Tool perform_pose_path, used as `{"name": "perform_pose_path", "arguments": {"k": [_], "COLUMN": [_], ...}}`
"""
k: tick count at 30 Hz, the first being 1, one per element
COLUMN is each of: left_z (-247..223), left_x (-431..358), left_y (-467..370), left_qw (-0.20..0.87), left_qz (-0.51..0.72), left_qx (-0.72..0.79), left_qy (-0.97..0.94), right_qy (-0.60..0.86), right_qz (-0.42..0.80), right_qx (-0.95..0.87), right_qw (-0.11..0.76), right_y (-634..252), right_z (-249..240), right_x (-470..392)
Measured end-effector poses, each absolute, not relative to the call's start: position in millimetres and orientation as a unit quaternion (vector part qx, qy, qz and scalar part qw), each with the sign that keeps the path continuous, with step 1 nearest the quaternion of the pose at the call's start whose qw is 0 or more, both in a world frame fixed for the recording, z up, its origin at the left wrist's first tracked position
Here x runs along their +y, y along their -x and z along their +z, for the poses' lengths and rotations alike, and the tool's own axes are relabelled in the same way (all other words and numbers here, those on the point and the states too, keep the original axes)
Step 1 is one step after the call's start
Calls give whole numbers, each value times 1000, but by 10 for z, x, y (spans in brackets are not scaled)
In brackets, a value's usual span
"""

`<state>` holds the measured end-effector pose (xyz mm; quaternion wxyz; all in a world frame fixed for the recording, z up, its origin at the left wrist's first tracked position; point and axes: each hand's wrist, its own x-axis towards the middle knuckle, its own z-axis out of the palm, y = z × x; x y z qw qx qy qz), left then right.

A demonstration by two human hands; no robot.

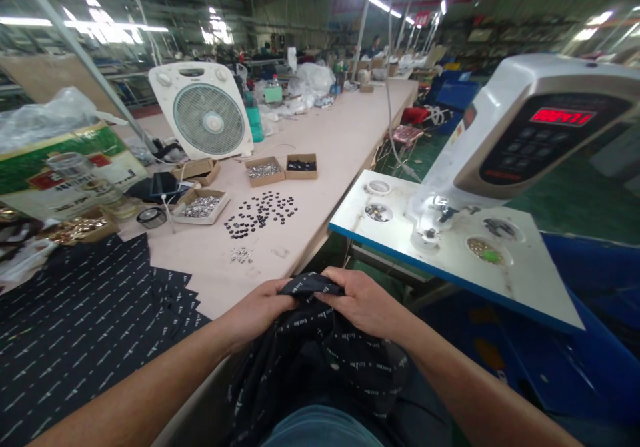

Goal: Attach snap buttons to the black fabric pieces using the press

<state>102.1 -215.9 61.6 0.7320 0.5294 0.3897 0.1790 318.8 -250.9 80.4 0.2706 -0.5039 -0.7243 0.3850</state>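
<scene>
A black garment piece [310,327] with rows of white lettering hangs between my hands and drapes over my lap. My left hand [273,307] pinches its upper edge on the left. On the right, my right hand [357,297] grips the same edge, thumb on top. A raised fold of the fabric lies between the two grips. Just beyond my hands, many black snap buttons [263,212] are spread on the table [345,137], with a small cluster of silver pieces [241,255] nearer to me.
A snap-fastening machine [515,134] with a red display stands on a white board [530,287] at right. Small boxes of metal parts [203,206] and a white box fan [213,117] stand on the table. More printed black fabric [85,327] lies at left.
</scene>
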Motion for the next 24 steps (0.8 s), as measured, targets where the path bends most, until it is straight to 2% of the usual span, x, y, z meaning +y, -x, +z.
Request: {"name": "perform_pose_path", "arguments": {"k": [10, 16, 24], "left_z": [595, 568, 507], "left_x": [-2162, -2156, -2142], "left_y": [-949, -930, -940], "left_qw": [804, 807, 818], "left_qz": [56, 53, 83], "left_qx": [376, 367, 378], "left_qy": [-458, -461, -426], "right_qy": [519, 502, 520], "right_qz": [389, 476, 463], "right_qx": [-717, -686, -673], "right_qw": [255, 226, 252], "right_y": [-3172, -3243, -3251], "right_z": [776, 804, 705], "right_x": [-2515, -2487, -2491]}}
